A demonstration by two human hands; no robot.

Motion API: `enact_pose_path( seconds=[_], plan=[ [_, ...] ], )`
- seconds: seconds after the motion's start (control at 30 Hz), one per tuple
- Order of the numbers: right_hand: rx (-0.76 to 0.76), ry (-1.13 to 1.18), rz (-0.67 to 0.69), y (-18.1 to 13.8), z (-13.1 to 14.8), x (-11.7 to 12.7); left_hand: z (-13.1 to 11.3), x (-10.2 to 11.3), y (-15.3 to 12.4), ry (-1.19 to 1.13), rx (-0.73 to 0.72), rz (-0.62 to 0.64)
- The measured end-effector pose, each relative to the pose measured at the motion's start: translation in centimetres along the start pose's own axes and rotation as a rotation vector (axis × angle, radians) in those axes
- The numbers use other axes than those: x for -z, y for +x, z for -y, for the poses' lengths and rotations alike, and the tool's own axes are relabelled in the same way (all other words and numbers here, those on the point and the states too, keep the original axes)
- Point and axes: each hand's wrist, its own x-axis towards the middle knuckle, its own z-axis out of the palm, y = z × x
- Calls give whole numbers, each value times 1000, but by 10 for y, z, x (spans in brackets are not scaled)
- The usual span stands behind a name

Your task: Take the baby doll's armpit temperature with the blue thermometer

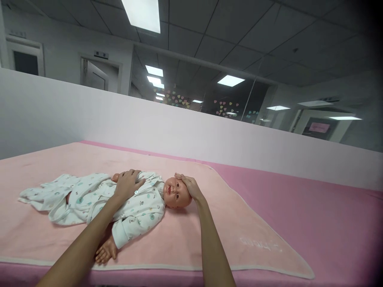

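Observation:
A baby doll [172, 192] lies on its back across a pink blanket [239, 215], its head to the right and its legs to the left. It wears a white printed outfit [145, 207] with snaps at the front. My left hand [128, 184] rests on the doll's chest and belly, fingers stretched out. With its fingers extended, my right hand [189, 185] lies against the top of the doll's head. One bare doll hand [106, 251] shows beside my left forearm; the other pokes out beyond my left hand.
The blanket covers part of a pink padded surface [284, 183] with a front edge near me. Behind it runs a low white wall [179, 131] with glass above. Doors [98, 75] and ceiling lights [143, 14] show beyond.

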Motion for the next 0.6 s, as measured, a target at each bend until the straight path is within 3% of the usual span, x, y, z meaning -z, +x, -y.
enact_pose_path(
  seconds=[0.6],
  plan=[
    [-15, 20, -76, -1, -3, -4, 0, 2, 0, -29, -8, 16]
  ],
)
